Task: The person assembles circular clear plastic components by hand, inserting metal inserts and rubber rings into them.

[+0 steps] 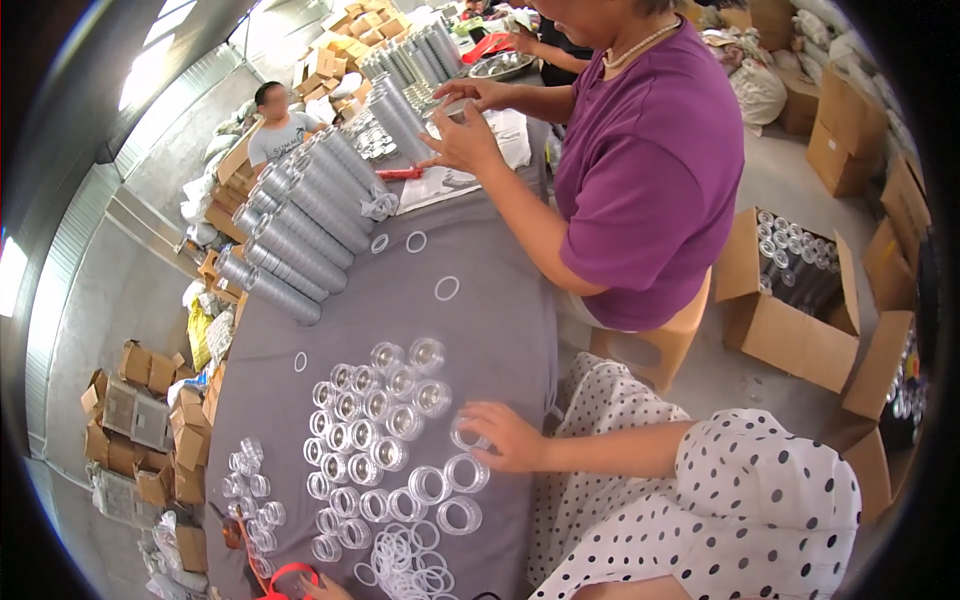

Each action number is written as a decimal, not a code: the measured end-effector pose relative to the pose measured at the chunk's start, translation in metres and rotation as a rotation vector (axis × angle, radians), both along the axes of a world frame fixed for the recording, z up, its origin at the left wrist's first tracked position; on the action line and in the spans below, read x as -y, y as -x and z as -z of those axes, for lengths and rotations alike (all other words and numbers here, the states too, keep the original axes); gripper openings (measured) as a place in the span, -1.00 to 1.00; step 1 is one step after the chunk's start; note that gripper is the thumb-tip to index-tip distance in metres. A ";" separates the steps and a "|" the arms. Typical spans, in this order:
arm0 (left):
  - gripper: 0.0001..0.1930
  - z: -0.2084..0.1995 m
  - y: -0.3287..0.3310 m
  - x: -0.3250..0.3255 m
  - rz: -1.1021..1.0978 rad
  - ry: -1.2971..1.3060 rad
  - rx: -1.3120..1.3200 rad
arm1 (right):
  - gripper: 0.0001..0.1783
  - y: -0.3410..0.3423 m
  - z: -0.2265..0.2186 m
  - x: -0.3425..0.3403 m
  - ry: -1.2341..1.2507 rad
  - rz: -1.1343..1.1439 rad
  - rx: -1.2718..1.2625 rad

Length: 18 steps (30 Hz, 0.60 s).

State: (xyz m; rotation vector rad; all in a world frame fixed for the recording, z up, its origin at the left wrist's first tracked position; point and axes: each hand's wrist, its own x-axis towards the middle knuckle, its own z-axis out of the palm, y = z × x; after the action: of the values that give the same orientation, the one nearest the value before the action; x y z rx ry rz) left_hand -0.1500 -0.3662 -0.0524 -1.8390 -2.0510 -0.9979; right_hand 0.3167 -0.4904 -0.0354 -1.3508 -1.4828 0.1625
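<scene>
Grip: your right hand (505,440), closed around one clear round container (464,434); your left hand (325,589) (partly cropped, hold cannot be told), at a red loop (290,570).

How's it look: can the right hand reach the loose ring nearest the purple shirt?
Probably yes: just gray cloth between the right hand and that ring, though that hand is on a clear round piece.
</scene>
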 end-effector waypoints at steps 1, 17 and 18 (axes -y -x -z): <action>-0.57 -0.007 -0.004 0.024 -0.156 -0.065 -0.289 | -0.57 0.000 0.000 0.000 -0.002 0.004 -0.001; -0.45 -0.045 0.051 0.086 -0.375 0.536 -0.375 | -0.58 0.002 -0.003 0.000 -0.001 0.018 0.017; -0.47 -0.039 0.064 0.088 -0.369 0.524 -0.354 | -0.58 0.002 -0.003 0.001 0.001 0.021 0.017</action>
State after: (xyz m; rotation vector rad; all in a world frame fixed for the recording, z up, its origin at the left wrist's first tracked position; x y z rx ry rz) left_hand -0.2137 -0.4541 -0.0134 -1.5866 -2.4284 -0.0316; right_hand 0.3151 -0.4915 -0.0326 -1.3713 -1.4830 0.1389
